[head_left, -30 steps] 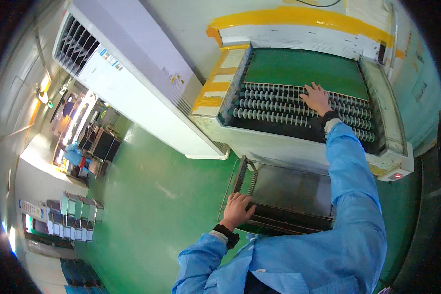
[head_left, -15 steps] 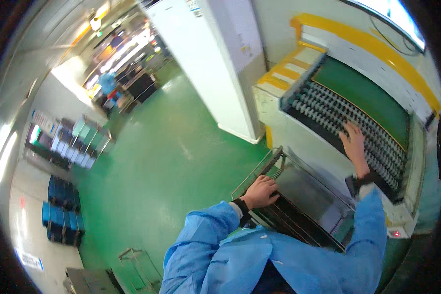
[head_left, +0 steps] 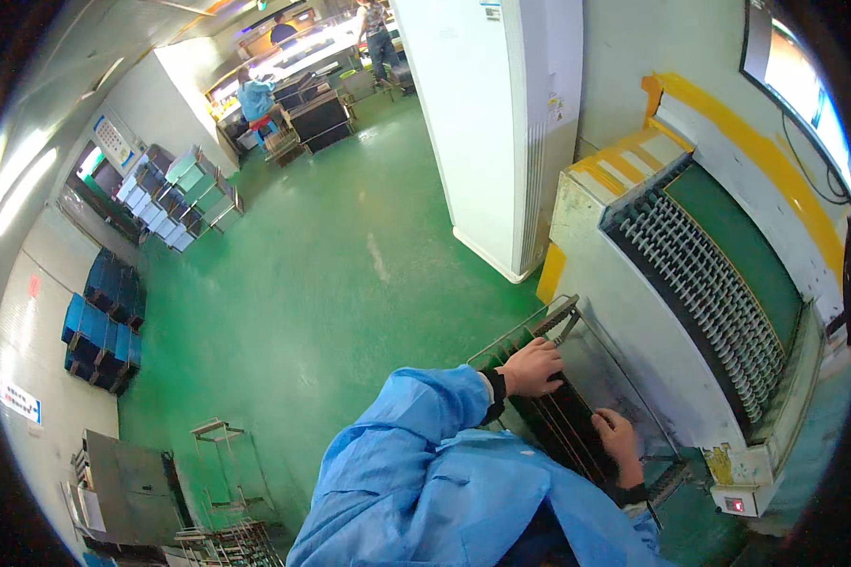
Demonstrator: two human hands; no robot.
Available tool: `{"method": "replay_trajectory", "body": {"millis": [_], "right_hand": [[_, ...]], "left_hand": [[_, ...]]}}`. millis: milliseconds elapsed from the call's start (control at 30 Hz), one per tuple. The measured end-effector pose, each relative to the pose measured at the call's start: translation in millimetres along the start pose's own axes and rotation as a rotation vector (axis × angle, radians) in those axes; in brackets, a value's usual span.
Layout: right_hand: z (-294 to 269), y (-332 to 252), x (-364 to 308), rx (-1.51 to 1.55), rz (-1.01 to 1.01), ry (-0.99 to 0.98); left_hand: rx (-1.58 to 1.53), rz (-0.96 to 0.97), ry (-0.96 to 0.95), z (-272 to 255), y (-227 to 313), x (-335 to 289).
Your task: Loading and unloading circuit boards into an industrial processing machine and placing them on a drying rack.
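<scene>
Several thin dark boards (head_left: 565, 430) stand on edge, side by side, in a metal wire rack (head_left: 622, 374) right in front of me. My left hand (head_left: 533, 367) lies over the far end of the boards, its fingers curled round the top edge of one. Closer to me and to the right, my right hand (head_left: 619, 442) has its fingers bent against the near part of the same stack's edge. The fingertips of both hands are partly hidden. To the right of the rack is a machine with rows of grey rollers (head_left: 704, 293).
A green surface (head_left: 742, 241) lies behind the rollers. A tall white cabinet (head_left: 473, 142) stands beyond the rack. Blue bins (head_left: 104, 335) line the left wall, and an empty-looking metal frame (head_left: 222, 463) stands at lower left. People work at a far bench.
My right hand has come off the rollers, down and left to the boards in the rack. My left hand stays at the rack. The view has swung left.
</scene>
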State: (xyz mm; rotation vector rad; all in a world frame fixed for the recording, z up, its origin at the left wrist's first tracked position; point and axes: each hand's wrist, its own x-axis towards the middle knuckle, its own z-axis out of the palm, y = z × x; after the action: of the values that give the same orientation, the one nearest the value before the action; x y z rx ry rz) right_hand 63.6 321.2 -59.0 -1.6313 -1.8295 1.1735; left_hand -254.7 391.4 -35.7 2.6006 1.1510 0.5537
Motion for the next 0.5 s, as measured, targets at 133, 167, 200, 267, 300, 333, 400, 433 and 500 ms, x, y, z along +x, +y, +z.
{"method": "replay_trajectory", "body": {"millis": [133, 167, 200, 267, 300, 333, 400, 433, 500], "right_hand": [[11, -5, -20, -0.003, 0.043, 0.064], [13, 1, -20, 0.025, 0.043, 0.081], [15, 4, -18, -0.023, 0.002, 0.108], [16, 11, -13, -0.121, -0.081, 0.164], [14, 8, -11, -0.154, -0.078, 0.156], [11, 6, -9, -0.188, -0.075, 0.148], [9, 3, -7, -0.214, -0.098, 0.161], [10, 3, -7, -0.207, -0.124, 0.182], [11, 8, -5, -0.189, -0.144, 0.207]], "left_hand": [[0.001, 0.007, 0.004, -4, 4, -6], [0.002, 0.027, 0.025, -4, 4, -5], [0.005, 0.041, 0.044, -4, 4, -5], [-0.008, 0.046, 0.056, -5, 4, -7], [-0.026, 0.037, 0.047, -7, 5, -8], [-0.043, 0.028, 0.039, -8, 6, -9], [-0.024, 0.061, 0.124, -7, 5, -12], [-0.016, 0.078, 0.167, -6, 5, -12], [-0.025, 0.074, 0.189, -4, 4, -15]]}}
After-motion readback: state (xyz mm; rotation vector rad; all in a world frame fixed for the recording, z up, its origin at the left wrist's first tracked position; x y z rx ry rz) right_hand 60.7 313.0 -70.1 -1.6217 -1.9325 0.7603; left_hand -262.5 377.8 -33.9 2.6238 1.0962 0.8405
